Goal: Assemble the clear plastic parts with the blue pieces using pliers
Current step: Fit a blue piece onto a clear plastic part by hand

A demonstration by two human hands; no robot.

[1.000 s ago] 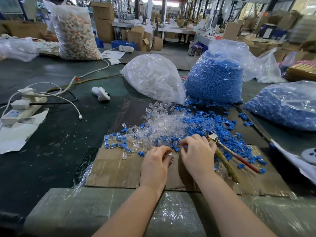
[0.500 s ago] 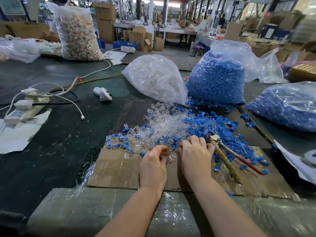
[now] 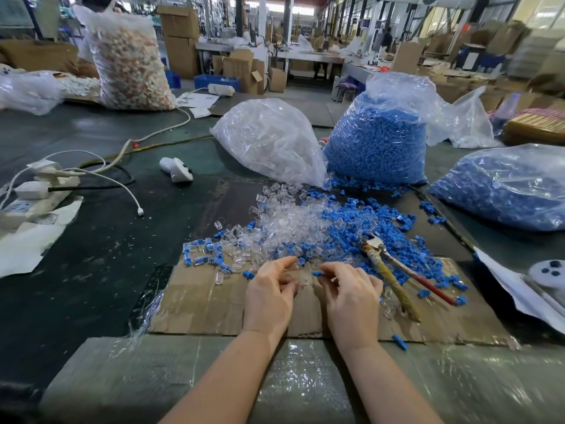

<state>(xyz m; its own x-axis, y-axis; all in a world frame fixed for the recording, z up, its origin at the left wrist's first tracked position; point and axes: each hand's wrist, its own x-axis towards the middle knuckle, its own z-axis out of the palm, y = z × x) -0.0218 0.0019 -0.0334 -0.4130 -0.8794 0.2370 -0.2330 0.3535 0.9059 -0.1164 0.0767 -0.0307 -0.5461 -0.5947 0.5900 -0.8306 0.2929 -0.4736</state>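
1. A large workshop with cardboard boxes, tables and pillars is seen across the top of the frame, and a dark green bench (image 3: 101, 270) fills the foreground.
2. A flattened sheet of cardboard (image 3: 208, 304) is laid on the bench at lower centre, under the work.
3. A loose heap of clear plastic parts (image 3: 275, 228) is spread over the middle of the cardboard, with blue pieces (image 3: 360, 218) scattered just right of it and mixed in at its edges.
4. A short row of already joined clear-and-blue units (image 3: 198, 255) is seen at the left edge of the heap.
5. The pliers (image 3: 397, 273) are laid on the cardboard right of centre, head toward the heap, one handle tape-wrapped and one red, touched by neither hand.
6. The left hand (image 3: 269, 298) is held just below the heap, its fingers curled and a clear part (image 3: 302, 281) pinched at the fingertips.
7. The right hand (image 3: 351, 298) is held close beside it, a single blue piece (image 3: 318, 273) pinched between thumb and forefinger, the other fingers loosely curled.
8. A bag of clear parts (image 3: 269, 139) and a bag of blue pieces (image 3: 379, 142) are stood behind the heap at upper centre, and another blue-filled bag (image 3: 504, 191) is laid at the right.
9. A white power strip (image 3: 33, 194) with cables is seen at the left edge.
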